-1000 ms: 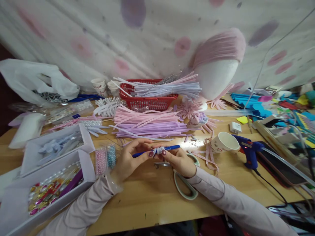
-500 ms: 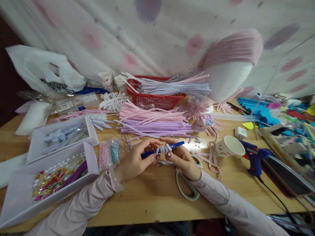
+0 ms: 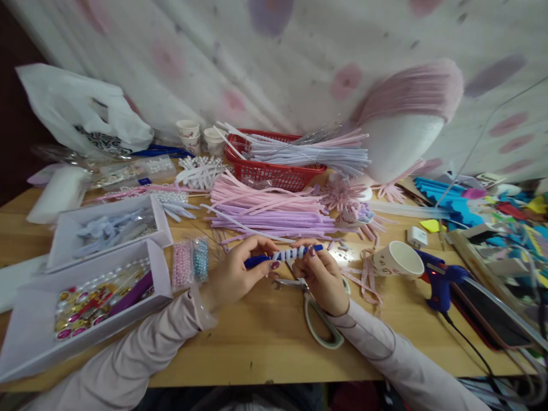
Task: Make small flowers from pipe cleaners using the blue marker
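Observation:
My left hand (image 3: 234, 272) pinches the left part of a blue pen (image 3: 258, 260), held level just above the wooden table (image 3: 265, 342). A white pipe cleaner (image 3: 287, 253) is coiled in several turns round the pen's middle. My right hand (image 3: 322, 276) grips the pen's right part, with thumb and fingers pressed on the coil's end. Both hands are closed. Scissors (image 3: 319, 319) with pale green handles lie on the table directly under my right hand.
Piles of pink and lilac pipe cleaners (image 3: 268, 210) lie behind the hands. Further back stands a red basket (image 3: 274, 171). White trays (image 3: 85, 297) of beads and gems are at left. A paper cup (image 3: 396, 261) and a blue glue gun (image 3: 440, 279) are at right, with a foam head (image 3: 398, 142) beyond.
The white pipe cleaner has gone from a tight clump to a longer spiral along the pen. My right hand has shifted right along the pen. The camera view has drifted left.

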Available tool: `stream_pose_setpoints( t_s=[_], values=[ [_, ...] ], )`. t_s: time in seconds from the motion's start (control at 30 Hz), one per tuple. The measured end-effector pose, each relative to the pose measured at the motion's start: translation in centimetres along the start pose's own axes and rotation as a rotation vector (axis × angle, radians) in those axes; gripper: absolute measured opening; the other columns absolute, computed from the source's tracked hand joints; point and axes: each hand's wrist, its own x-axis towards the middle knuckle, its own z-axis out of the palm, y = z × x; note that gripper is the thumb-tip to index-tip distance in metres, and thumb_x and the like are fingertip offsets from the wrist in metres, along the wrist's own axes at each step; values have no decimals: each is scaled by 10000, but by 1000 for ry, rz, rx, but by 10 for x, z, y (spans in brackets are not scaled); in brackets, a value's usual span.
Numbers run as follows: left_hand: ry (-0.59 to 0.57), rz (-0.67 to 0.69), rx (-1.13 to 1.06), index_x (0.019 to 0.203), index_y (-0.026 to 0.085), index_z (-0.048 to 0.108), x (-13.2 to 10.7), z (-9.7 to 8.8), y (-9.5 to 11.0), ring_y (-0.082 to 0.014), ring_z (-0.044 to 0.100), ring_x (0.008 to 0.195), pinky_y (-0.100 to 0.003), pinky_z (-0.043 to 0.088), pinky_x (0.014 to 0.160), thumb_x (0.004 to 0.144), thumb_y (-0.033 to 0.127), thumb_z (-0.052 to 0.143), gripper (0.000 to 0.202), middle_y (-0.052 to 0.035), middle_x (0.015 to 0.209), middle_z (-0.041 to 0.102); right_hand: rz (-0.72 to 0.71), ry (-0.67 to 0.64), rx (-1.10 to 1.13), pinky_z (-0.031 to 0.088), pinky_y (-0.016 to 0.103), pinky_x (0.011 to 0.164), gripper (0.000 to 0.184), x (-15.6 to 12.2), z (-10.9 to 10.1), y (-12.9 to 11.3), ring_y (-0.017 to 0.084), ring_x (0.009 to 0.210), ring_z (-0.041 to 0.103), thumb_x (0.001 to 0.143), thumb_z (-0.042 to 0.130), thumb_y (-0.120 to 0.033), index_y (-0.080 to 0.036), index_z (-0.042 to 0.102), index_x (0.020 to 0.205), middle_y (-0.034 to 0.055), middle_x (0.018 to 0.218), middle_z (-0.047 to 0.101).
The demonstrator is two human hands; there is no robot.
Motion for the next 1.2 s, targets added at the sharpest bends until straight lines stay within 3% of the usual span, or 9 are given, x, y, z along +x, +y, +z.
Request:
stream_pose_setpoints(
  t_s=[0.17,0.27,0.37,0.47,0.7,0.83,1.03,1.2],
  values=[
    [91,180,334,862,171,597,-1,-2,-4,-128,596,759,-250,502,736,786,228,651,109,-11,821,627,68,47,98,172,205,446,248,-5,12,2,85,484,189,837,605,-430,-256,472,955,-86,578,229],
    [125,245,396,890,176,600,-2,-2,-3,-128,598,773,-242,486,746,771,211,668,141,-5,818,631,94,37,122,172,203,444,267,-8,16,1,83,482,186,824,616,-440,-255,454,928,-87,579,229],
    [88,272,411,1033,197,588,-2,-2,-2,-139,611,841,-253,481,789,782,160,643,260,-16,902,649,128,27,125,176,206,449,281,-8,16,0,83,484,188,816,621,-449,-251,445,912,-86,584,234],
    [15,304,462,975,200,620,-1,-3,-2,-149,610,874,-268,468,821,799,146,616,184,-25,927,657,154,19,120,183,210,455,307,-8,16,0,81,487,202,797,635,-464,-245,440,886,-83,589,258],
    [-3,235,453,911,183,590,-1,-3,-3,-152,611,799,-257,483,745,806,187,609,107,-22,853,644,153,9,118,203,213,457,289,-10,15,2,71,473,260,809,634,-441,-236,450,896,-83,587,310],
    [-51,246,414,1015,191,584,-1,-2,-3,-151,620,858,-258,484,796,812,130,576,212,-31,934,653,136,24,109,221,209,452,293,-10,14,4,73,482,306,803,646,-440,-221,474,897,-73,589,384],
    [-50,241,412,1003,191,594,-2,-3,-3,-159,623,878,-265,484,817,786,86,568,243,-34,942,654,115,22,31,244,213,447,306,-9,15,4,80,483,335,806,638,-461,-215,481,898,-58,599,455],
    [88,160,326,1105,191,551,-3,1,-4,-138,638,797,-243,500,755,756,119,626,363,-10,853,658,67,-5,-40,265,217,450,291,-8,12,9,84,491,352,836,605,-461,-223,474,939,-58,612,438]
  ],
)
